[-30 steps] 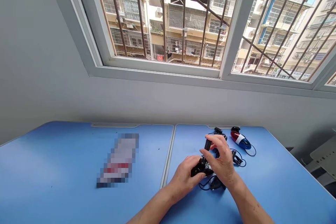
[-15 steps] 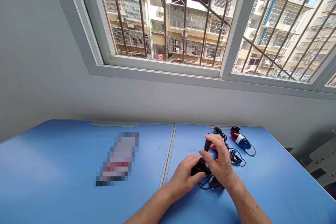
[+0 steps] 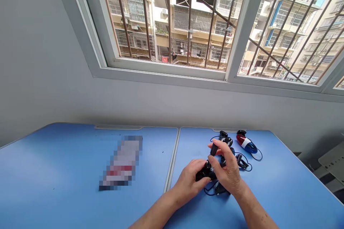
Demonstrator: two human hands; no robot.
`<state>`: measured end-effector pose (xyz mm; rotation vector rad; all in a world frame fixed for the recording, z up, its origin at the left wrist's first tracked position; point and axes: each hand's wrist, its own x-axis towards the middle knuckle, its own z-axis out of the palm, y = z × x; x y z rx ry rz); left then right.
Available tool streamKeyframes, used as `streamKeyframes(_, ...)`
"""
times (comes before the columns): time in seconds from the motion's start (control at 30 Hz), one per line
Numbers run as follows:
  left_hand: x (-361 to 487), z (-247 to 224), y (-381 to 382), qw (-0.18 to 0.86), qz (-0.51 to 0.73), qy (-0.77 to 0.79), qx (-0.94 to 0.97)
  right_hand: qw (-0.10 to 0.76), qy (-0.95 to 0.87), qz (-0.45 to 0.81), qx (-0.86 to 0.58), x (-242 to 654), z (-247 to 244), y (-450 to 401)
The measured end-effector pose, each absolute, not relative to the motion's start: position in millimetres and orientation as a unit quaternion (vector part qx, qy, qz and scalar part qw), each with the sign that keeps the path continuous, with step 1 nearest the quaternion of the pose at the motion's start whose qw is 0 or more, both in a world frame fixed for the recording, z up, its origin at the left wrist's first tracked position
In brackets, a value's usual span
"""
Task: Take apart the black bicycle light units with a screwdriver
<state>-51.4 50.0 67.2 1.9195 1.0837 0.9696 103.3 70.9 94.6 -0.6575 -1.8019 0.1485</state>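
My left hand (image 3: 191, 178) is closed around a black rounded device (image 3: 204, 174), held just above the blue table. Between the thumb and fingers of my right hand (image 3: 225, 167) is a small screwdriver (image 3: 214, 149) with a black handle. It stands nearly upright over the device, its lower end at or close to the top; exact contact is too small to tell. Part of the device is hidden by my fingers. A black cable (image 3: 210, 193) and a black piece (image 3: 221, 189) lie just below my hands.
Beyond my right hand lie a red, white and blue oval device (image 3: 246, 144) with a cord, a black device (image 3: 227, 141) and a black clip-like part (image 3: 242, 163). A blurred flat item (image 3: 122, 162) rests on the left table. A seam (image 3: 173, 157) divides the blue tabletops.
My right hand and the screwdriver have shifted slightly to the right, and the handle leans a little more. My left hand keeps its hold on the black device.
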Motion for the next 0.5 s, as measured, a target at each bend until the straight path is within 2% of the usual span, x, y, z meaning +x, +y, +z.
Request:
streamKeyframes(0.13,-52.1,65.9,50.1,0.356,0.374,0.420,0.746,0.589,-0.749,0.033,-0.301,103.0,97.7,73.2)
streamKeyframes(0.5,-51.0,66.3,50.3,0.357,0.380,0.405,0.751,0.581,-0.762,0.061,-0.280,103.6,91.9,70.7)
